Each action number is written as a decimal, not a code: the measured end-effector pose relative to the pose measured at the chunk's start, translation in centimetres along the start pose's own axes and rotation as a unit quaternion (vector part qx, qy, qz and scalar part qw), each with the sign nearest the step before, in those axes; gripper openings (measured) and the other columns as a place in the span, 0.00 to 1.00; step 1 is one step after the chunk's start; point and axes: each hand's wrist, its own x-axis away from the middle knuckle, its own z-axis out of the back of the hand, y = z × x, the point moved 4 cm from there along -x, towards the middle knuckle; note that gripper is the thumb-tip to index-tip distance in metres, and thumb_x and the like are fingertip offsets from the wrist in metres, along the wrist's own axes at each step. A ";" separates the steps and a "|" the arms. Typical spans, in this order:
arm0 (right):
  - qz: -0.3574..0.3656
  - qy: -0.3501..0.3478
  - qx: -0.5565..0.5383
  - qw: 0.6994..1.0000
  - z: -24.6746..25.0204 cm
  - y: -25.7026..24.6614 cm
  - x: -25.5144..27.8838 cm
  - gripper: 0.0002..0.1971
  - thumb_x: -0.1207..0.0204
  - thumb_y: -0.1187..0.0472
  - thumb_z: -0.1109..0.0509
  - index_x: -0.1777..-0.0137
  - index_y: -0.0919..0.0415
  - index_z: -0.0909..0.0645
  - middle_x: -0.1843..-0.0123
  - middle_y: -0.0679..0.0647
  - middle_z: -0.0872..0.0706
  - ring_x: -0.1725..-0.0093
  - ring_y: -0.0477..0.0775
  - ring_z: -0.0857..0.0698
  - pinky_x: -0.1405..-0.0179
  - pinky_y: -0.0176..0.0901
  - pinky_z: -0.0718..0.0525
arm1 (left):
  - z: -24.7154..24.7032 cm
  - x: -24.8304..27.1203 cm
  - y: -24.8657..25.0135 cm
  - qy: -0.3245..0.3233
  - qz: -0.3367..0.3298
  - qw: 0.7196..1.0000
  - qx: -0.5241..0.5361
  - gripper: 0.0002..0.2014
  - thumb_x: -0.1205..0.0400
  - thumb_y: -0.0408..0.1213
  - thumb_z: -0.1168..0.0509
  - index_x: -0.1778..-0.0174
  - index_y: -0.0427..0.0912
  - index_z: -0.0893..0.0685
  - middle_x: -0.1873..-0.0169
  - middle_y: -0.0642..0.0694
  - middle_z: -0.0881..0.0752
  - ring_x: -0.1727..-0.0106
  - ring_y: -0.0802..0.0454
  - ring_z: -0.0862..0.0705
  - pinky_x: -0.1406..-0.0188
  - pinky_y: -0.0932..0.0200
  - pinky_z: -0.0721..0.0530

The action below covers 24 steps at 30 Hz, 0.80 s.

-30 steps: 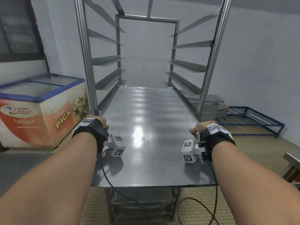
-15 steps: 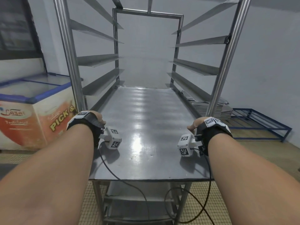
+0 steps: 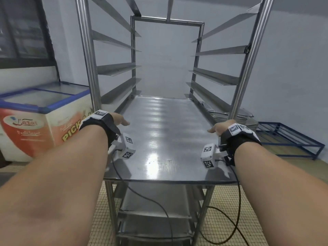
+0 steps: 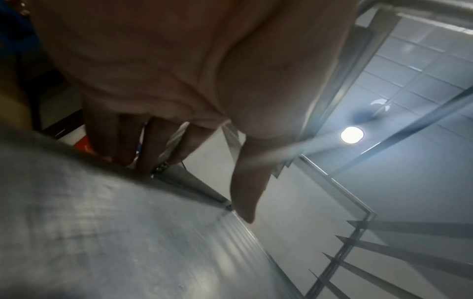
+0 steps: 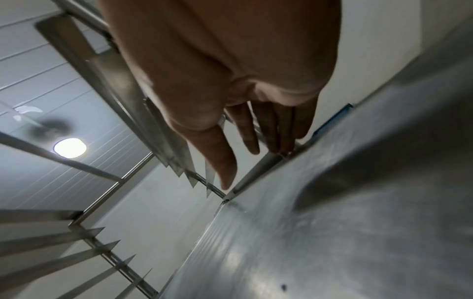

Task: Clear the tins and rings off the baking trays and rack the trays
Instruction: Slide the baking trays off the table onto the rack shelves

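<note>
The tray [image 3: 165,139] lay half inside the rack [image 3: 246,55]. Our left hand [image 3: 118,119] and right hand [image 3: 217,128] pressed its edges with straight fingers; an uneven push could jam it.

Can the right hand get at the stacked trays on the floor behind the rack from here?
Probably not. The right hand is on the tray edge, and the rack upright and its side rails stand between it and the stacked trays; it would have to go round.

1 tray [image 3: 159,139], 1 rack [image 3: 85,50], 2 hands, 1 freezer [image 3: 35,121]
</note>
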 end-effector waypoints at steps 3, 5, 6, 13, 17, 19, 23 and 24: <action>0.041 -0.016 0.018 0.999 0.2 0.0 1.9 0.31 0.36 0.53 0.14 0.39 0.73 0.18 0.52 0.62 0.12 0.54 0.62 0.13 0.45 0.53 0.13 | 0.1 1.4 -0.3 -0.018 -0.021 0.998 0.049 0.33 0.13 0.38 0.36 0.17 0.27 0.42 0.18 0.33 0.35 0.19 0.36 0.33 0.26 0.48 0.31; 0.064 -0.043 0.075 0.994 0.3 0.3 3.8 0.34 0.37 0.47 0.14 0.38 0.70 0.17 0.50 0.60 0.11 0.56 0.60 0.12 0.53 0.47 0.15 | 0.1 3.0 -0.7 -0.033 -0.029 0.998 0.055 0.33 0.15 0.40 0.33 0.18 0.29 0.37 0.22 0.33 0.29 0.22 0.36 0.29 0.28 0.46 0.27; 0.075 -0.049 0.100 0.991 0.4 0.6 4.7 0.35 0.37 0.45 0.15 0.37 0.69 0.17 0.48 0.60 0.11 0.55 0.60 0.13 0.55 0.46 0.17 | 0.1 3.4 -1.3 -0.043 -0.020 0.996 0.071 0.34 0.16 0.41 0.31 0.18 0.30 0.36 0.24 0.32 0.26 0.24 0.35 0.26 0.33 0.45 0.24; 0.174 -0.107 0.174 0.963 1.3 2.7 12.0 0.36 0.45 0.31 0.18 0.42 0.53 0.11 0.44 0.49 0.11 0.49 0.52 0.13 0.48 0.46 0.17 | -0.5 8.8 -3.3 -0.071 -0.090 0.993 0.019 0.31 0.24 0.50 0.24 0.30 0.34 0.20 0.42 0.43 0.11 0.40 0.43 0.13 0.60 0.54 0.17; 0.254 -0.164 0.231 0.925 -0.2 4.4 16.0 0.42 0.46 0.38 0.14 0.28 0.44 0.20 0.30 0.44 0.19 0.35 0.50 0.19 0.45 0.44 0.26 | -2.1 11.1 -4.9 -0.085 -0.157 0.983 -0.037 0.42 0.33 0.62 0.22 0.25 0.49 0.23 0.33 0.51 0.18 0.30 0.46 0.20 0.34 0.46 0.22; 0.288 -0.123 0.234 0.920 -0.9 5.0 16.5 0.42 0.42 0.46 0.13 0.25 0.47 0.21 0.26 0.47 0.20 0.29 0.51 0.20 0.40 0.41 0.24 | -3.8 11.4 -5.8 -0.101 -0.188 0.976 -0.049 0.51 0.42 0.62 0.17 0.22 0.56 0.27 0.26 0.54 0.23 0.27 0.49 0.23 0.33 0.47 0.25; 0.357 -0.050 0.258 0.896 -2.0 6.1 16.8 0.30 0.33 0.51 0.17 0.29 0.53 0.18 0.24 0.46 0.21 0.29 0.51 0.21 0.29 0.45 0.23 | -6.7 11.0 -6.7 -0.009 -0.229 0.964 -0.132 0.48 0.42 0.46 0.14 0.24 0.56 0.25 0.28 0.53 0.22 0.29 0.48 0.21 0.32 0.48 0.19; 0.366 -0.039 0.262 0.892 -2.2 6.4 16.7 0.30 0.32 0.52 0.19 0.29 0.52 0.18 0.24 0.44 0.22 0.28 0.49 0.21 0.29 0.43 0.23 | -7.1 10.7 -6.7 0.021 -0.242 0.960 -0.143 0.41 0.39 0.40 0.17 0.28 0.56 0.22 0.32 0.51 0.18 0.34 0.47 0.18 0.36 0.48 0.16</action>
